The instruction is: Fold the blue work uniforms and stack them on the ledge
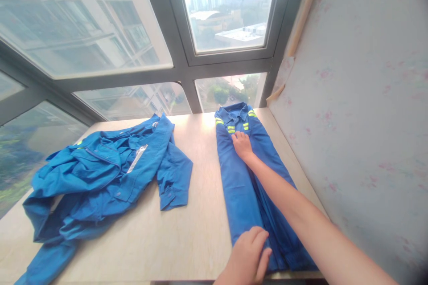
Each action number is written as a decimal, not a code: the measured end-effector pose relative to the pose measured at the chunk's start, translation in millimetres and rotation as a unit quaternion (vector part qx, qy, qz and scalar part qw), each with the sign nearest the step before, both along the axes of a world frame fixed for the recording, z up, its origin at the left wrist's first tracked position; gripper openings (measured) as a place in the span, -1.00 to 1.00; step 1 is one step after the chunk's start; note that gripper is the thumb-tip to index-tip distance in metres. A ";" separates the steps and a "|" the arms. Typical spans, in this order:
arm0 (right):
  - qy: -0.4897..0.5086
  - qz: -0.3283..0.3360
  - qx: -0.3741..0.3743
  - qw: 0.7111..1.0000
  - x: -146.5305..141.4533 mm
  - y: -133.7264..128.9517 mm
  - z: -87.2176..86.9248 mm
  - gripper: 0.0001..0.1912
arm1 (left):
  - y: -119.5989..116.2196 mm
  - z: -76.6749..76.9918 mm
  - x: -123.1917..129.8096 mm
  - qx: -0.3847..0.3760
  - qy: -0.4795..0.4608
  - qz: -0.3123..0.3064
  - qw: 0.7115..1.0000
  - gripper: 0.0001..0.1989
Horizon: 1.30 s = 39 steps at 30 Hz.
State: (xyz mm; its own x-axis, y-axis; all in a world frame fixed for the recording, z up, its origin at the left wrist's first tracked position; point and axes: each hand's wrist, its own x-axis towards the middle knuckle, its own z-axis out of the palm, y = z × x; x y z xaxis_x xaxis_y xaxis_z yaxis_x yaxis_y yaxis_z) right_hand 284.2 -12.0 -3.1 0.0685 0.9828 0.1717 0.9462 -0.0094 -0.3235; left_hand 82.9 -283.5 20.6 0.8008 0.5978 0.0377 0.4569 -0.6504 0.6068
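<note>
A blue work jacket [234, 182] with yellow-green reflective strips lies folded long and narrow on the right of the tabletop, its collar toward the window. My right hand [242, 144] reaches across it and rests on the chest just below the strips, fingers laid on the cloth. Near the front edge of the table, my left hand [247, 256] has its fingers curled on the lower part of the same jacket, thumb a little apart; the cloth under the fingertips is partly hidden. To the left, a second blue work jacket [100, 173] lies crumpled, one sleeve pointing right.
The pale tabletop [203, 231] runs up to grey window frames [183, 71] at the back and left. A flower-patterned wall [361, 111] borders it on the right, with peeling edging [281, 84] near the corner. Buildings and trees show through the glass.
</note>
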 end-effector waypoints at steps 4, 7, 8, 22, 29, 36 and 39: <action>-0.021 0.113 0.008 0.993 -16.4 -6.0 -2.6 -0.63 | 28.1 -3.0 0.9 0.076 0.018 0.050 0.996 -0.63; -0.034 0.161 0.011 0.986 -24.2 -10.2 -12.5 -0.58 | 33.9 -23.2 2.2 0.113 0.054 0.018 0.992 -0.47; -0.039 0.160 0.011 0.986 -25.2 -11.6 -17.4 -0.56 | 33.8 -29.1 2.0 0.116 0.063 0.010 0.991 -0.40; -0.010 0.061 0.014 0.998 -67.7 -4.3 -45.4 -0.46 | 56.2 -28.3 -64.4 0.125 0.158 -0.021 0.979 -0.17; 0.040 0.146 0.040 0.988 -90.5 -2.0 -16.0 -0.58 | 53.0 -25.1 -91.7 0.143 0.166 0.008 0.976 -0.20; 0.015 0.010 0.037 0.999 -66.4 -63.9 -27.2 -0.40 | 44.7 -31.4 -85.0 0.178 0.156 0.033 0.971 -0.27; 0.005 -0.013 -0.006 1.000 -70.0 -74.4 -42.9 -0.35 | 36.5 -36.6 -73.2 0.194 0.161 0.060 0.966 -0.31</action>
